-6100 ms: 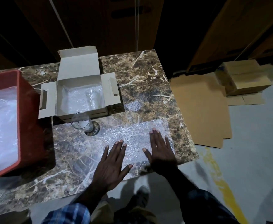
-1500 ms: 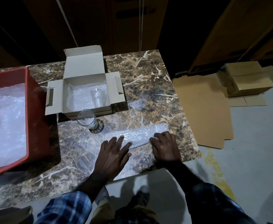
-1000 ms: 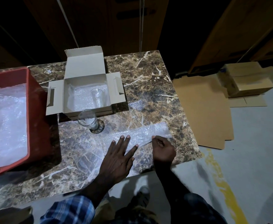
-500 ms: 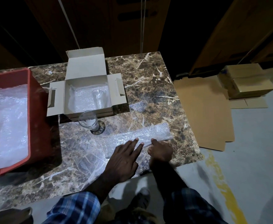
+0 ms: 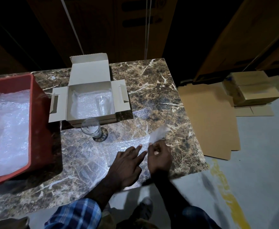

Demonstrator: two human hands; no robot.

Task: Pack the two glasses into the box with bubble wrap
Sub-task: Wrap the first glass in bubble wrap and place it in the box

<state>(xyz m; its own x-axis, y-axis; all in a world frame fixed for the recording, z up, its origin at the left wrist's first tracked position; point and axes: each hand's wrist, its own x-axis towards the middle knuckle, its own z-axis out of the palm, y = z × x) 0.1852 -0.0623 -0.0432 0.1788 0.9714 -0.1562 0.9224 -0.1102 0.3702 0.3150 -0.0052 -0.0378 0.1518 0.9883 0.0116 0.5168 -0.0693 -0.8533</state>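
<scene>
A: A brown marble table (image 5: pixel 152 90) in a dim storeroom. Where does the work lie?

B: The bubble wrap sheet (image 5: pixel 127 144) runs left to right just beyond both hands. The right hand (image 5: pixel 160 156) pinches its right end, lifted and blurred; the left hand (image 5: pixel 127 164) presses flat, fingers straight.

A: The glasses?

B: One glass (image 5: pixel 92 129) stands beyond the left hand, nearer it; the other (image 5: pixel 103 104) sits in the box (image 5: pixel 90 103).

A: What differs?

B: Half a second ago the end lay flat; now it is raised.
</scene>
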